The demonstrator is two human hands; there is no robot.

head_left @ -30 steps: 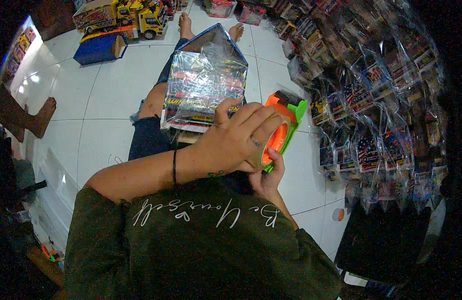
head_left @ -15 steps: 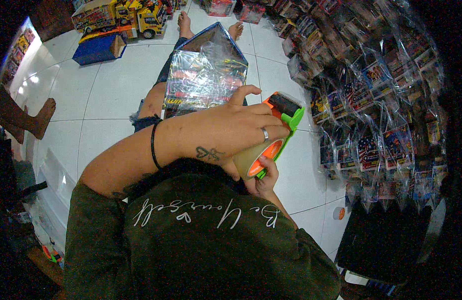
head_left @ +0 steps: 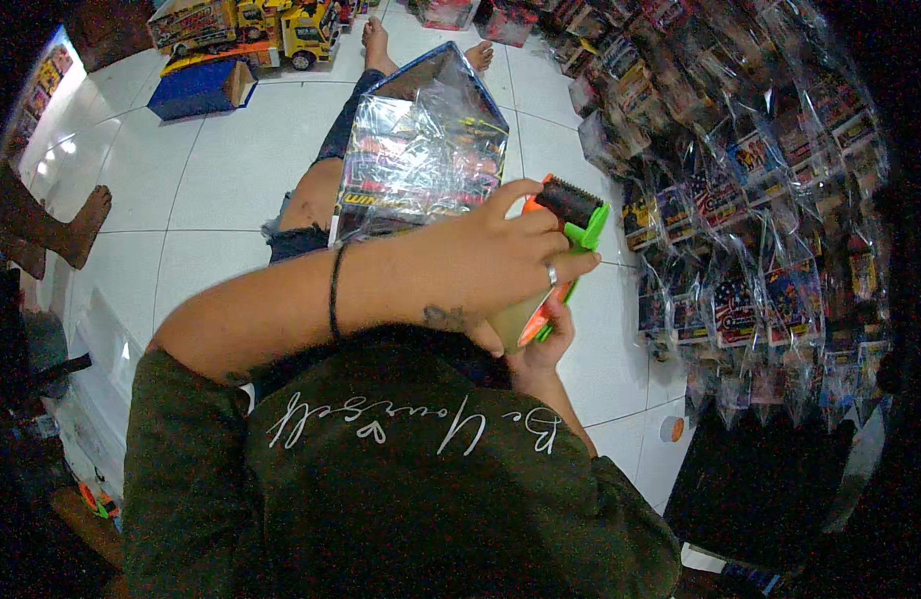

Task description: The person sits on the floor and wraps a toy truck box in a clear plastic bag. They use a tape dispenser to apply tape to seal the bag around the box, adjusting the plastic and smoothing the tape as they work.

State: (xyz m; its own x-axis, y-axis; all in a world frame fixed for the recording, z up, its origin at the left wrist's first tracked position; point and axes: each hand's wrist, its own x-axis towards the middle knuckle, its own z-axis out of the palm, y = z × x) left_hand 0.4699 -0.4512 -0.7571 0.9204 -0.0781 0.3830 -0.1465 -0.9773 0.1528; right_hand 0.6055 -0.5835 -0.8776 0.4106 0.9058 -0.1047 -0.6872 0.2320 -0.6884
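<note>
A tape dispenser (head_left: 586,228) in orange and green, with a black toothed end, is held in front of my chest, to the right. My left arm reaches across my body, and my left hand (head_left: 525,245), with a ring on one finger, wraps over the dispenser and its tape roll (head_left: 512,321). Below it, my right hand (head_left: 550,344) grips the lower end, its fingers partly hidden. Between my legs stands a blue-edged box (head_left: 421,160) with a printed picture under shiny clear plastic, its near end covered by my left forearm.
At the far left are yellow toy trucks (head_left: 291,35) and a blue box (head_left: 201,90). Another person's foot (head_left: 86,225) rests on the white tiles at left. Plastic-wrapped boxes (head_left: 740,230) are piled along the right. A small tape roll (head_left: 672,428) lies at lower right.
Both hands have shifted slightly right with the tape dispenser, which has turned so the roll's orange core shows less. The wrapped box appears a little further right.
</note>
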